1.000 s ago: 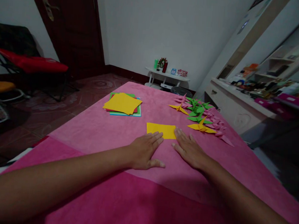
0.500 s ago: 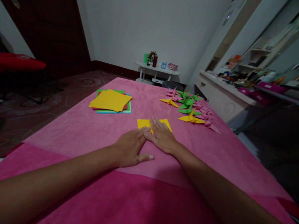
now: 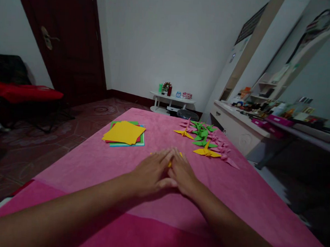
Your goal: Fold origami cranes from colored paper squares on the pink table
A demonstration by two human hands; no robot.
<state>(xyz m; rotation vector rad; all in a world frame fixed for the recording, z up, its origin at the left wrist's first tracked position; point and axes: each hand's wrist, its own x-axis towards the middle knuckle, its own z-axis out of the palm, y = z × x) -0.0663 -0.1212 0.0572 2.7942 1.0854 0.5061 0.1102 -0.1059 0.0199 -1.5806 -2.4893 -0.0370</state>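
Observation:
A folded piece of yellow paper (image 3: 170,164) lies on the pink cloth, mostly hidden beneath my hands, with only small bits showing between and past the fingers. My left hand (image 3: 153,171) rests over its left part, fingers stretched forward and the thumb reaching across to the right hand. Over the right part is my right hand (image 3: 183,173), palm down with its fingers extended. The fingertips of both hands meet at the top. What the fingers do underneath is hidden.
A stack of coloured square paper (image 3: 124,132), yellow on top, lies at the table's left. Folded paper cranes in green (image 3: 200,132), pink and yellow (image 3: 207,151) sit at the right. Beyond stand a small white table (image 3: 172,98) and a cluttered dresser (image 3: 238,129).
My hands have drawn together over the yellow paper and now cover nearly all of it. The left thumb has moved up against the right hand. The head view has tilted upward.

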